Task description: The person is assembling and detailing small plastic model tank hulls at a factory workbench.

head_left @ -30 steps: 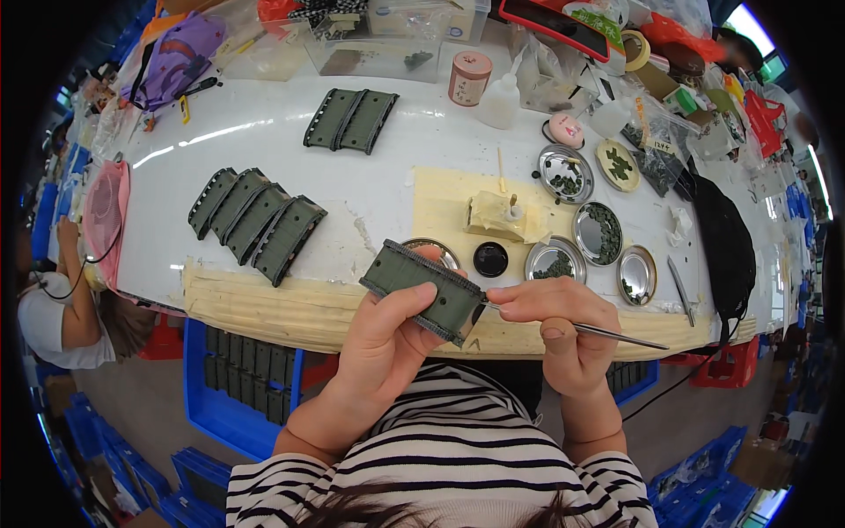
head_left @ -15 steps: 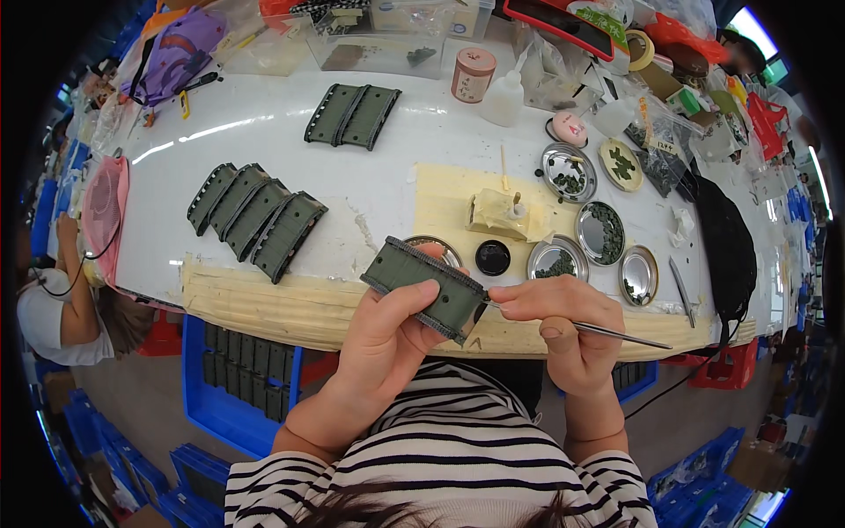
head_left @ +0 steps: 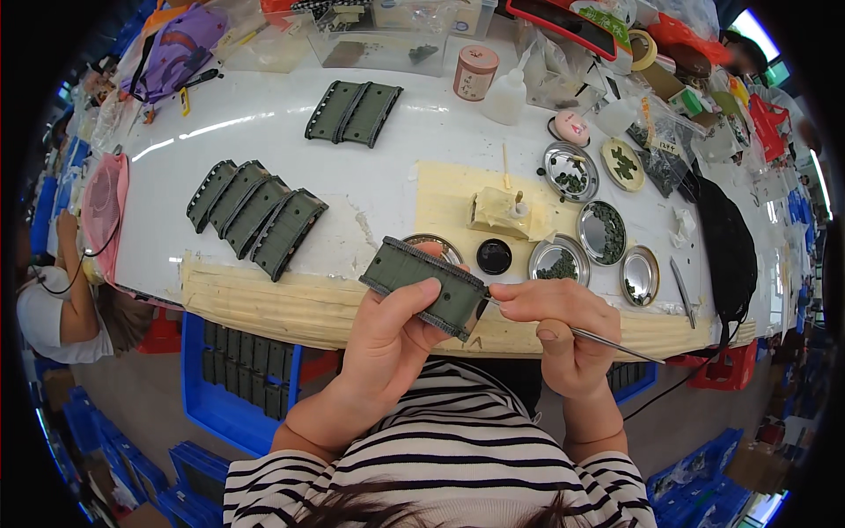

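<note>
A dark green curved plastic part (head_left: 412, 280) with ridged edges is gripped in my left hand (head_left: 380, 339), the thumb pressed on its face. My right hand (head_left: 570, 330) is closed around a thin metal tool (head_left: 616, 344), perhaps tweezers, whose tip meets the part's right end. Exactly what the tip touches is too small to make out. Just beyond stand a small black round pot (head_left: 494, 256), a metal dish of small green pieces (head_left: 559, 261) and another metal dish (head_left: 433, 247) half hidden behind the held part.
More green curved parts (head_left: 255, 218) lie at left, others (head_left: 355, 113) farther back. A taped block (head_left: 503, 214), metal dishes (head_left: 639, 275), tweezers (head_left: 682, 292) and a black cloth item (head_left: 729, 242) are at right. Blue crate (head_left: 238, 409) below the table holds similar parts. Another person (head_left: 66, 304) sits at far left.
Hardly anything differs. The back end of the metal tool has shifted slightly left and down, my right hand moving a little with it; the left hand keeps its grip on the green part.
</note>
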Available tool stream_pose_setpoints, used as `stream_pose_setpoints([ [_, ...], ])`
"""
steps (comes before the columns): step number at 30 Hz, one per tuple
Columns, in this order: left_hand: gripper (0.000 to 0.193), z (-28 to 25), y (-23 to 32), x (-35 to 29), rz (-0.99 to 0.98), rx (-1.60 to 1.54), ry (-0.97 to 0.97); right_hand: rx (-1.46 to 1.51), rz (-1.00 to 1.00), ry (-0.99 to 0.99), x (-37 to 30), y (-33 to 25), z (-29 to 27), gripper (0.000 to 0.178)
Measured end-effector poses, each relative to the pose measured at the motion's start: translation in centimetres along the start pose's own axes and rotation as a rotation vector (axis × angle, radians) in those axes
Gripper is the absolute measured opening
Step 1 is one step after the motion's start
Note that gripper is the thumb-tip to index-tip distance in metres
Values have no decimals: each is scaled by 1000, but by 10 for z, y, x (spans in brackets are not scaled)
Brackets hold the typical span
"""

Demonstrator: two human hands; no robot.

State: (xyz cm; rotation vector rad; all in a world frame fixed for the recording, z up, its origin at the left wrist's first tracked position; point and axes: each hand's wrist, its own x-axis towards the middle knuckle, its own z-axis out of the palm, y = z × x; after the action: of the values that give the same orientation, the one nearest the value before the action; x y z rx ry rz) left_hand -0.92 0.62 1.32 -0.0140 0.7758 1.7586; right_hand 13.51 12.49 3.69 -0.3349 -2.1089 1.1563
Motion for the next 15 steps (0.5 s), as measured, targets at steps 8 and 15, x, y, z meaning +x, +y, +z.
stream_pose_setpoints([
  [8, 35, -1, 0, 3, -28, -21, -12, -8, -107, -41, -2, 7, -4, 12],
  [15, 35, -3, 0, 5, -27, 20, -28, -10, -148, -38, -3, 11, -3, 13],
])
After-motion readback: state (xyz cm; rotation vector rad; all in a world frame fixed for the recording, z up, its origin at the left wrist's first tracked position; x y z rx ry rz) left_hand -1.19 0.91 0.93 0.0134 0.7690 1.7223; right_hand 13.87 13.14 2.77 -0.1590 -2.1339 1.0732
